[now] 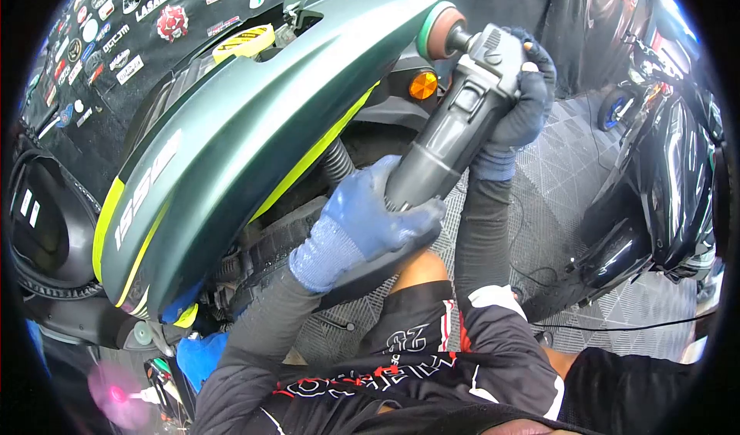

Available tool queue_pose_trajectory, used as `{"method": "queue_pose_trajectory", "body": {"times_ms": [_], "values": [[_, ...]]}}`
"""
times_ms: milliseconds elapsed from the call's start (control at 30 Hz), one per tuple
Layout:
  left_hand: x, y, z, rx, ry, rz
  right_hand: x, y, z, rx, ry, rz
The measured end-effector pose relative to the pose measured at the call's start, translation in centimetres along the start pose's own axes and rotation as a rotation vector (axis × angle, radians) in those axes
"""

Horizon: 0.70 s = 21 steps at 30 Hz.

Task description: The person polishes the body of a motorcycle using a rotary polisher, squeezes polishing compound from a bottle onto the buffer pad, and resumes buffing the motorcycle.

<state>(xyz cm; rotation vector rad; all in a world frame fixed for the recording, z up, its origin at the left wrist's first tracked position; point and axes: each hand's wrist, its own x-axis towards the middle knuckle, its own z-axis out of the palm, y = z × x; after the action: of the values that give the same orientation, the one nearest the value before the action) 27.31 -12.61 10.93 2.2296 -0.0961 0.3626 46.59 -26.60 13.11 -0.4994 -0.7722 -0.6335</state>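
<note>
A dark grey rotary polisher [443, 146] slants across the middle of the view. My left hand [374, 207], in a blue glove, wraps round the rear end of its body. At the head end, my right hand [532, 99], in a dark glove, grips the tool from the far side; part of its fingers is hidden behind the housing. The round foam pad [443, 34], brownish red with a green rim, is up against the tip of a glossy dark green motorcycle body panel [254, 119]. Yellow-green trim [316, 153] runs along the panel's lower edge.
A yellow round item [245, 43] lies behind the panel. Below the panel's tip sits an orange reflector [423, 85]. A black motorcycle [663, 180] stands at the right, with a cable [640, 327] near it. Lower left, a pink fan [117, 392] is blurred.
</note>
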Motion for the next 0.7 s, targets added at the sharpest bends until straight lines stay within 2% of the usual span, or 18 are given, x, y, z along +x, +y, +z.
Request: {"method": "queue_pose_trajectory", "body": {"times_ms": [233,267,400,500,700], "values": [[-2.5,-0.6,-0.7,-0.131,-0.024,0.043,-1.2,-1.4,1.7,-0.017,-0.057,-0.081],[-3.2,-1.0,-0.9,-0.142,-0.014,0.034,-2.2,-2.0,2.3,-0.012,-0.042,-0.040],[-6.8,-2.5,-2.5,-0.101,-0.003,0.051,-5.7,-2.7,4.2,-0.024,-0.033,-0.050],[-9.4,-2.8,-4.7,-0.041,-0.082,0.039,-8.6,-4.0,5.8,-0.079,-0.032,-0.051],[-14.5,-5.2,-6.9,-0.014,-0.019,0.094,-14.0,-5.1,8.4,-0.082,-0.034,-0.048]]}}
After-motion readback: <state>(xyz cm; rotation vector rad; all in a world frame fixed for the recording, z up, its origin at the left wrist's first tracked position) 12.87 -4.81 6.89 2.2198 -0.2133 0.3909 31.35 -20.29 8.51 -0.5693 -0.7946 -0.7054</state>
